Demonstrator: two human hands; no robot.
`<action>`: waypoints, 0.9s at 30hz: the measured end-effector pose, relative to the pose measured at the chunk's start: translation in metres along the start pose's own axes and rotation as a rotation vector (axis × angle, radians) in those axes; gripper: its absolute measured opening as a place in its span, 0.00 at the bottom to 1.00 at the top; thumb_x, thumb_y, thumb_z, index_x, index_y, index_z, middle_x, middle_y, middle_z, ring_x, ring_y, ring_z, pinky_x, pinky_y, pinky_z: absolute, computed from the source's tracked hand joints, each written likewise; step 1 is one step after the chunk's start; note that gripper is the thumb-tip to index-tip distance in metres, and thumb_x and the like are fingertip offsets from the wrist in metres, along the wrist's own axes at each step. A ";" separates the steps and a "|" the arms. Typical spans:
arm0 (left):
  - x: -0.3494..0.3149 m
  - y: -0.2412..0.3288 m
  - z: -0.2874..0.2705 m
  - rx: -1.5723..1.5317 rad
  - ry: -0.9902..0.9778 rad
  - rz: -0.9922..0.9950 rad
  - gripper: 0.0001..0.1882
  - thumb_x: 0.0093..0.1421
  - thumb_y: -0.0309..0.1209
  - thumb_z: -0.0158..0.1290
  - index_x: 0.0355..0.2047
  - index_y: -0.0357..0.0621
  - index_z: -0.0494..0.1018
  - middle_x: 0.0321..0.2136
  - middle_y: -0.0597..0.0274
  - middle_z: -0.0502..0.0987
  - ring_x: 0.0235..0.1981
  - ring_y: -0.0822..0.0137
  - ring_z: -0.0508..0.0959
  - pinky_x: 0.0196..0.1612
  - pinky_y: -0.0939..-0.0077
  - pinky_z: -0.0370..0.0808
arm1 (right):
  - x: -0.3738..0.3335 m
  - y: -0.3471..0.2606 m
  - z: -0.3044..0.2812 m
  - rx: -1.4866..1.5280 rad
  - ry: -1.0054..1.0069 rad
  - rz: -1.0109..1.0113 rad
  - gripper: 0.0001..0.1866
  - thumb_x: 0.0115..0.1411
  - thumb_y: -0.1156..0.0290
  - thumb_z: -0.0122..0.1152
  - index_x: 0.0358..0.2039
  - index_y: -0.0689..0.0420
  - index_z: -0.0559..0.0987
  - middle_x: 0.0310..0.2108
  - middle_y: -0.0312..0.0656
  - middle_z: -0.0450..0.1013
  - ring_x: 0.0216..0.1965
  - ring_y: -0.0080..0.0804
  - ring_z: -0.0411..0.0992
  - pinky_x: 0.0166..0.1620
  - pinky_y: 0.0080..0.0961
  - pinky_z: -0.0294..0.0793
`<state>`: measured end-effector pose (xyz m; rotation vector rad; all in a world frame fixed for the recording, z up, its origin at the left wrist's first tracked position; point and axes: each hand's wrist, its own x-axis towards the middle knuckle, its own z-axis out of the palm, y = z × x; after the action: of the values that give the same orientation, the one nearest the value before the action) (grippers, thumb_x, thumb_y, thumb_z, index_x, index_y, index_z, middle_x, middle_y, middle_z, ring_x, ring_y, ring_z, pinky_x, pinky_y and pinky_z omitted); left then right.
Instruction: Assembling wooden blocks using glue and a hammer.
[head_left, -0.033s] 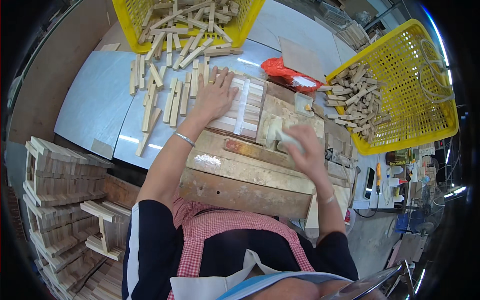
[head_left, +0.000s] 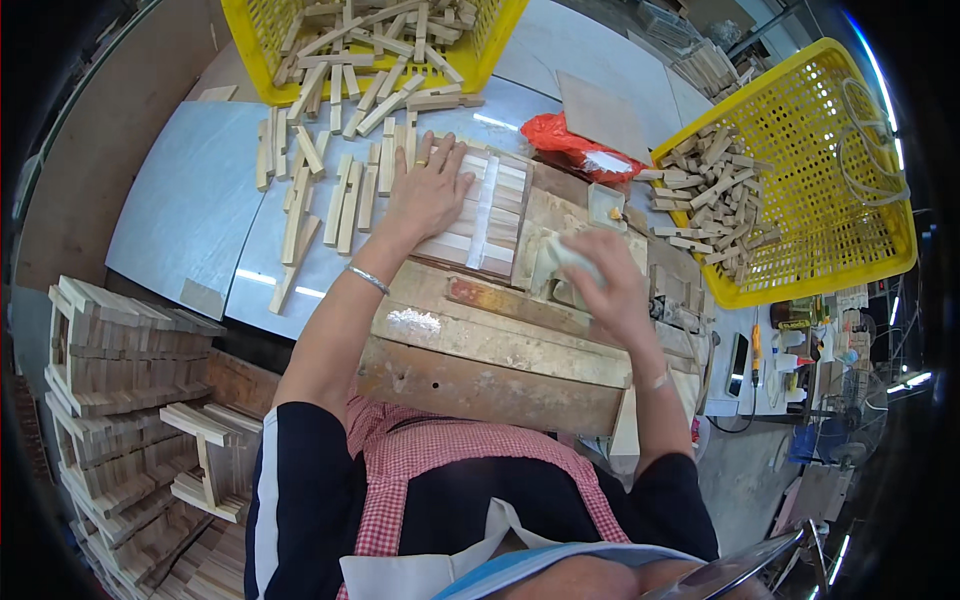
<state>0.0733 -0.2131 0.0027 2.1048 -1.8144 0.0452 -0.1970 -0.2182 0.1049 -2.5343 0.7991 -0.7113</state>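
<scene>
Pressing flat on a row of short wooden slats (head_left: pixel 480 215) laid side by side, the left hand (head_left: pixel 432 190) lies palm down with its fingers spread wide, holding nothing but steadying the pieces. The slats sit on a worn wooden jig (head_left: pixel 500 340) at the near edge of the pale worktop (head_left: pixel 180 210), directly ahead of the person. The right hand (head_left: pixel 605 285) rests just beside them to the right, its fingers curled around a small pale rag or pad (head_left: pixel 560 262); what it is exactly is hard to tell.

The step in hand looks like aligning the slats into a panel while the right hand wipes or spreads something next to them. The next move probably calls for keeping the row square and tight under the left palm, so no slat slips out of line.

Loose wooden sticks (head_left: pixel 335 175) lie scattered on the worktop beyond the left hand, spilling from a yellow basket (head_left: pixel 260 60) at the far edge. A second yellow basket (head_left: pixel 860 210) of short blocks stands to the right, with a red bag (head_left: pixel 560 140) between. Stacks of finished slat frames (head_left: pixel 110 350) stand at the lower left.
</scene>
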 end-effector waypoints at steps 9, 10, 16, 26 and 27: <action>0.001 0.001 -0.002 -0.011 0.059 -0.009 0.26 0.67 0.42 0.34 0.62 0.46 0.60 0.64 0.59 0.57 0.67 0.55 0.53 0.64 0.40 0.50 | 0.150 0.070 0.086 -0.195 0.022 -0.101 0.10 0.51 0.69 0.63 0.35 0.55 0.81 0.36 0.45 0.70 0.42 0.41 0.69 0.46 0.35 0.70; 0.000 0.000 -0.001 -0.013 0.069 -0.013 0.25 0.67 0.41 0.34 0.61 0.46 0.61 0.64 0.60 0.58 0.66 0.55 0.53 0.63 0.41 0.51 | 0.152 0.066 0.092 -0.192 0.018 -0.097 0.10 0.51 0.69 0.63 0.35 0.55 0.81 0.36 0.45 0.70 0.42 0.41 0.69 0.46 0.35 0.70; -0.002 -0.001 0.000 -0.023 0.104 -0.006 0.25 0.66 0.40 0.37 0.61 0.45 0.62 0.63 0.58 0.59 0.66 0.54 0.55 0.62 0.40 0.55 | 0.141 0.046 0.083 -0.322 -0.215 -0.137 0.10 0.53 0.70 0.61 0.36 0.55 0.81 0.37 0.45 0.70 0.42 0.41 0.69 0.46 0.35 0.69; -0.001 0.001 -0.003 -0.012 0.056 -0.021 0.24 0.68 0.41 0.36 0.62 0.48 0.60 0.64 0.60 0.58 0.66 0.54 0.53 0.62 0.42 0.55 | 0.132 0.039 0.087 -0.168 -0.277 -0.135 0.10 0.52 0.69 0.62 0.36 0.55 0.81 0.35 0.46 0.70 0.40 0.43 0.70 0.45 0.36 0.70; -0.002 0.001 -0.002 -0.024 0.078 -0.015 0.24 0.67 0.40 0.36 0.61 0.46 0.61 0.63 0.58 0.59 0.66 0.54 0.54 0.62 0.42 0.55 | 0.123 0.032 0.085 -0.120 -0.333 -0.162 0.10 0.51 0.69 0.62 0.35 0.55 0.81 0.35 0.46 0.70 0.40 0.44 0.70 0.45 0.36 0.70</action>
<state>0.0727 -0.2108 0.0037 2.0699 -1.7454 0.0999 -0.0746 -0.3004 0.0638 -2.7464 0.5417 -0.2797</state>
